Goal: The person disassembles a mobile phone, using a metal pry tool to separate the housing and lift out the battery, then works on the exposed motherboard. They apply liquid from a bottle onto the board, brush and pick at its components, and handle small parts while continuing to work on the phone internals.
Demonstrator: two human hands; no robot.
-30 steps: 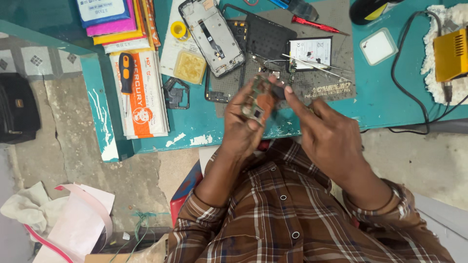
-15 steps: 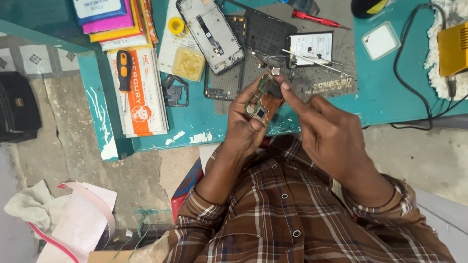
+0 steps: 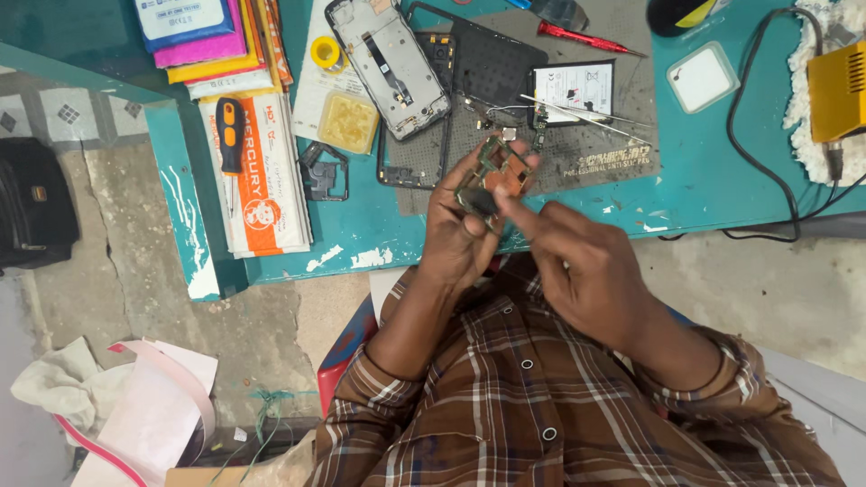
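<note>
- Centre of the frame: the left hand (image 3: 460,230) is curled around a small circuit board (image 3: 494,176), fingers closed on its edges, holding it up just above the near edge of the bench (image 3: 704,171).
- The board is a thin, irregular slab, green with a coppery-orange patch and tiny dark parts on its face.
- The right hand (image 3: 577,261) comes in from the right, forefinger stretched out and its tip pressing on the lower part of the board; the other fingers are folded loosely, nothing gripped in them.
- Behind the hands lies a grey, finely textured work mat (image 3: 595,162), flat and rectangular, on the teal painted bench, whose paint is chipped white along the front edge.
- Upper centre: a stripped phone frame (image 3: 388,68), metallic grey, long and rounded at the corners, lies tilted on the mat.
- Just beside it, to the right, a flat black back cover (image 3: 496,63) with a matte face.
- Thin steel tweezers (image 3: 577,110) lie across the mat near a white-labelled battery (image 3: 573,90).
- Left of the frame: a small square yellow sponge pad (image 3: 347,122), soft and pitted, and a black and orange screwdriver (image 3: 230,135) on glossy white and orange packets (image 3: 271,189).
- Upper right: a white square case (image 3: 702,77) and a looping black cable (image 3: 767,189).
- Bottom: plaid sleeves, brown and white checks.
</note>
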